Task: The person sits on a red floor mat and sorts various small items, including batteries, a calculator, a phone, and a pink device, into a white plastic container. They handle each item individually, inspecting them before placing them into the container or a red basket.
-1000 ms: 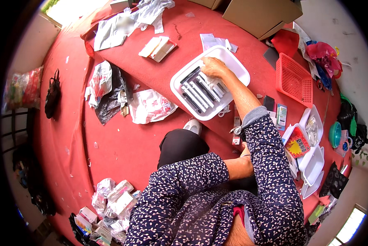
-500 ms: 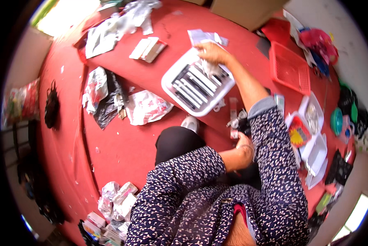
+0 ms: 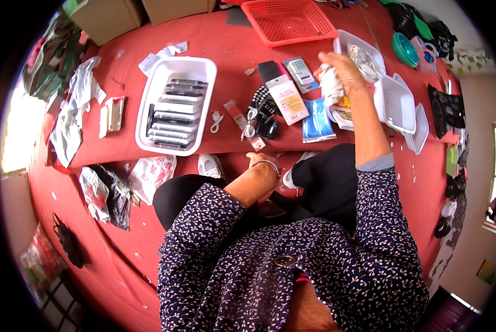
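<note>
My right hand (image 3: 344, 73) is raised at the right, closed around a crumpled white cloth (image 3: 330, 86). Beneath it are white plastic containers (image 3: 398, 102) and a blue packet (image 3: 318, 123). My left hand (image 3: 260, 167) is low in the middle, its fingers bent and partly hidden. Just beyond its fingertips shows a small red-and-white packet (image 3: 257, 144); whether the fingers grip it is unclear. A white tray (image 3: 144, 124) stands at the left, with several slim black and clear pieces lying in rows inside. Neither hand touches it.
A coiled white cable (image 3: 250, 123), a black spiral cord (image 3: 263, 100) and a pink-and-white card pack (image 3: 287, 99) lie between the hands. A red mesh basket (image 3: 289, 25) sits at the far side. Plastic bags (image 3: 152, 176) lie by my left knee.
My right hand has moved with the cloth from over the white tray to the containers on the right. The view has turned rightward, so the tray now appears farther left.
</note>
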Demonstrator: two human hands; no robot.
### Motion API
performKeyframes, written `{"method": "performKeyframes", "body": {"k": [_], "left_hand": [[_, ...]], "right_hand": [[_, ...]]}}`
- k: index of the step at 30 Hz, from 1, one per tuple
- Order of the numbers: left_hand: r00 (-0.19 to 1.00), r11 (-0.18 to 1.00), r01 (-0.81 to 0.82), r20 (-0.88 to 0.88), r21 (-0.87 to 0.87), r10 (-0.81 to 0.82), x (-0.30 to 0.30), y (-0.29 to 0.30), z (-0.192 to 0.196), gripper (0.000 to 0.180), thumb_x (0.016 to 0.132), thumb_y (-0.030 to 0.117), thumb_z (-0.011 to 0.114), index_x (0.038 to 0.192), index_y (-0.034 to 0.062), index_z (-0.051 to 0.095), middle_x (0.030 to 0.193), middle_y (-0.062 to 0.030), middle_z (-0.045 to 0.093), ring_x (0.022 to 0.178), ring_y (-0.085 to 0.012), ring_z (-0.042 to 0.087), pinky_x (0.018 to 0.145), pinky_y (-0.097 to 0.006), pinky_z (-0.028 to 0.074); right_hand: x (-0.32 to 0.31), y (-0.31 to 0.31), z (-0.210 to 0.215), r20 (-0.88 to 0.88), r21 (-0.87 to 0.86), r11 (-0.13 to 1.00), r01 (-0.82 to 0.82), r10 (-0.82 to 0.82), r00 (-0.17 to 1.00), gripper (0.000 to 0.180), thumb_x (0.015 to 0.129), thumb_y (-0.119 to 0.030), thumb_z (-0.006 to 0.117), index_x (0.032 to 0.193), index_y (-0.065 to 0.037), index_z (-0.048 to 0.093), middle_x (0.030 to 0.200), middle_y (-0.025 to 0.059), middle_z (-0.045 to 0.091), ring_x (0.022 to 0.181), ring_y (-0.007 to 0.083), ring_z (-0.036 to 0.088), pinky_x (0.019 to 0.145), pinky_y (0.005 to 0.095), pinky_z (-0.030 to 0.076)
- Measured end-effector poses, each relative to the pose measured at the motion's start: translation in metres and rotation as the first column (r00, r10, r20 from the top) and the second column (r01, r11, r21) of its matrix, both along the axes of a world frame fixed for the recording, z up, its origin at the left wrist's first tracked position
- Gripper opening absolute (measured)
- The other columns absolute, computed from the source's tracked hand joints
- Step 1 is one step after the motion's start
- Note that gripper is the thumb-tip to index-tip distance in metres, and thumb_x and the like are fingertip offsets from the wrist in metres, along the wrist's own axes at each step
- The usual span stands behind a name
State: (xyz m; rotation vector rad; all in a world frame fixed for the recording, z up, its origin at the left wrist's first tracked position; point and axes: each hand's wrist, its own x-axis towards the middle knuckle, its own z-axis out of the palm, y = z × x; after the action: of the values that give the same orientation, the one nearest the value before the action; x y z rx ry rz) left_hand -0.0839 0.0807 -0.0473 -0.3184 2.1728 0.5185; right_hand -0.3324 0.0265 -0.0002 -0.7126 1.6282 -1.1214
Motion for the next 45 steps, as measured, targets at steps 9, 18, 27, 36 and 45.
{"method": "performKeyframes", "body": {"k": [9,18,27,36,45], "left_hand": [[0.996,0.998,0.031,-0.083,-0.050,-0.035,-0.015,0.006,-0.023,0.031,0.071,0.025,0.067,0.097,0.0085,0.063,0.104,-0.0100,0.061,0.097,-0.0258,0.058,0.075,-0.039,0.044],[0.990,0.997,-0.033,-0.137,-0.065,0.024,-0.008,0.002,-0.031,0.027,0.072,0.020,0.063,0.095,0.0060,0.063,0.099,-0.0110,0.062,0.093,-0.0268,0.059,0.074,-0.038,0.044],[0.912,0.946,-0.275,-0.357,-0.169,0.202,0.004,-0.031,-0.010,0.027,0.076,0.017,0.056,0.101,0.0064,0.054,0.096,-0.0097,0.062,0.088,-0.0263,0.061,0.074,-0.038,0.048],[-0.478,0.230,-0.594,-0.569,0.771,0.669,0.045,-0.134,0.011,0.023,0.080,0.006,0.048,0.101,-0.0012,0.054,0.087,-0.0139,0.062,0.075,-0.0238,0.062,0.068,-0.033,0.049],[-0.268,-0.226,-0.199,0.169,0.954,0.948,0.016,-0.091,0.019,0.037,0.088,0.032,0.049,0.113,0.0056,0.048,0.104,-0.0042,0.057,0.083,-0.0139,0.056,0.070,-0.030,0.045]], "right_hand": [[0.059,0.027,-0.110,-0.721,0.588,0.808,-0.045,0.548,0.424,0.055,0.056,-0.028,0.076,0.099,0.001,0.058,0.099,0.0194,0.059,0.089,0.0305,0.060,0.077,0.0386,0.048],[0.050,0.015,-0.155,-0.736,0.582,0.813,0.025,0.514,0.440,0.054,0.054,-0.029,0.072,0.098,0.000,0.057,0.088,0.0158,0.062,0.081,0.0246,0.061,0.073,0.0358,0.050],[0.000,0.018,-0.012,0.312,0.129,0.988,-0.081,0.037,0.949,0.038,0.064,-0.025,0.068,0.087,0.003,0.058,0.068,0.0080,0.060,0.050,0.0149,0.057,0.044,0.0257,0.048],[0.040,0.039,0.016,0.299,-0.171,0.959,-0.224,0.267,0.916,0.056,0.066,-0.024,0.067,0.110,0.005,0.049,0.084,0.0079,0.060,0.064,0.0128,0.059,0.051,0.0210,0.049],[0.097,0.019,-0.001,0.189,-0.085,0.917,-0.391,0.400,0.897,0.060,0.069,-0.016,0.070,0.117,0.006,0.040,0.095,0.0143,0.060,0.080,0.0174,0.062,0.069,0.0269,0.050]]}}
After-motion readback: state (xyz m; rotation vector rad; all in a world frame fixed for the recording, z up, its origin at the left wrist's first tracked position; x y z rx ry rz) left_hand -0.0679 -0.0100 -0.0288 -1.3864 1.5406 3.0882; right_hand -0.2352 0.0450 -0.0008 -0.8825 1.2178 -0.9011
